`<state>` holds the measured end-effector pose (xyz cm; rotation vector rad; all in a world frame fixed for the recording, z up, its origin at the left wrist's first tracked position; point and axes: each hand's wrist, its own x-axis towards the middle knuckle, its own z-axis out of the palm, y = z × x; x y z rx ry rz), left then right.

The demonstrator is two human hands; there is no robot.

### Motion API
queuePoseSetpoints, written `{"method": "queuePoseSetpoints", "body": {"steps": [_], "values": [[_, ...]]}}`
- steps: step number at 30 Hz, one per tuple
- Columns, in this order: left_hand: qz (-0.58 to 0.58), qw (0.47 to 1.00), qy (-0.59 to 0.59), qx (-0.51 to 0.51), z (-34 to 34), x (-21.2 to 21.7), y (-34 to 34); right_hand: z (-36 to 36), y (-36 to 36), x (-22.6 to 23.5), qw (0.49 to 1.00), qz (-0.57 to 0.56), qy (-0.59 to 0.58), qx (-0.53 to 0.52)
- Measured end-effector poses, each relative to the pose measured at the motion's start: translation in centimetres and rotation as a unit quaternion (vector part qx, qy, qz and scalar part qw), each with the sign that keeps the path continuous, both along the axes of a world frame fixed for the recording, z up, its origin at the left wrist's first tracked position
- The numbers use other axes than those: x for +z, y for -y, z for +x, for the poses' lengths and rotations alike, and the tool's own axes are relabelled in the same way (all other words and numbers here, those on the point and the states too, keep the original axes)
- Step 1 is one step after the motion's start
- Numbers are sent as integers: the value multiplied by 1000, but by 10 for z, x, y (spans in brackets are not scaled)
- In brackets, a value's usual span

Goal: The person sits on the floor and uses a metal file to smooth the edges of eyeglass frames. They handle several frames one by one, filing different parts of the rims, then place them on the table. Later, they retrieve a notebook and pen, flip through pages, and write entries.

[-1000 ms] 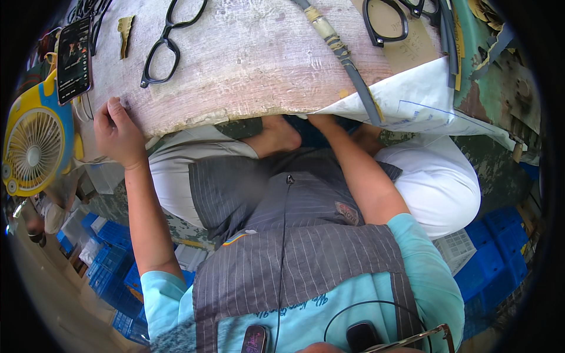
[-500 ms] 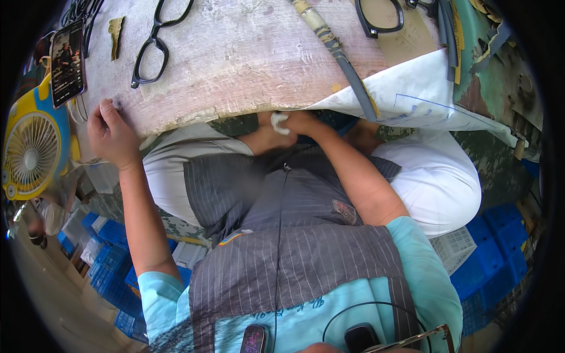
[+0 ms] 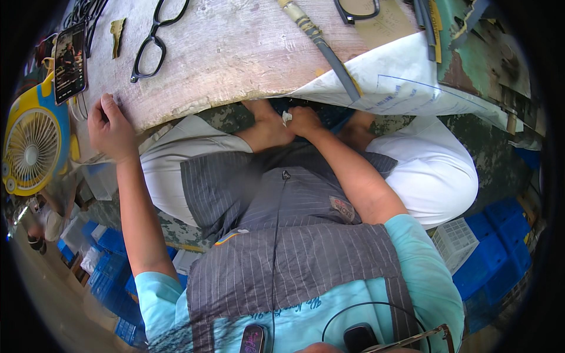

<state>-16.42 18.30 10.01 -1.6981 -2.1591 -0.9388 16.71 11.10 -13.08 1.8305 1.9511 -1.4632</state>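
My right hand (image 3: 305, 122) is closed on a small crumpled white wad (image 3: 287, 117), perhaps tissue or cloth. It is below the table's front edge, beside my bare foot (image 3: 266, 126). At the table's left front edge rests my left hand (image 3: 112, 130), its fingers curled and thumb raised, with nothing visible in it. Farther back on the table (image 3: 218, 53) lies a black eyeglass frame (image 3: 150, 56), its arms not seen. A second black frame (image 3: 358, 15) lies at the far right, partly cut off by the picture's top.
A phone (image 3: 70, 62) stands at the left beside a yellow and blue fan (image 3: 35, 147). A taped grey rod (image 3: 323, 50) juts past the front edge over a white sheet (image 3: 400, 88). Blue crates (image 3: 494, 247) stand on the floor at both sides.
The white wad shows less and looks more bunched in my right hand, which now sits clear of the table edge. My left hand stays at the edge. The view has shifted slightly.
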Motion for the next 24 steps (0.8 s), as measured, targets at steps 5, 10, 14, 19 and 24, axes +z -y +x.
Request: {"method": "queuePoseSetpoints", "body": {"steps": [5, 10, 14, 19, 24], "values": [[11, 1000, -6, -3, 1, -2, -2, 26, 2, -13, 999, -47, 20, 14], [12, 1000, -7, -8, 0, -3, -3, 40, 11, -28, 987, -136, -50, -74], [10, 1000, -5, -8, -2, -4, -2, 39, 11, -31, 918, -319, -125, -198], [4, 1000, 0, 0, -2, -4, -2, 40, 8, -28, 899, -355, -146, -209], [-4, 1000, 13, 1, -3, -3, -2, 40, 8, -25, 900, -352, -148, -208]]}}
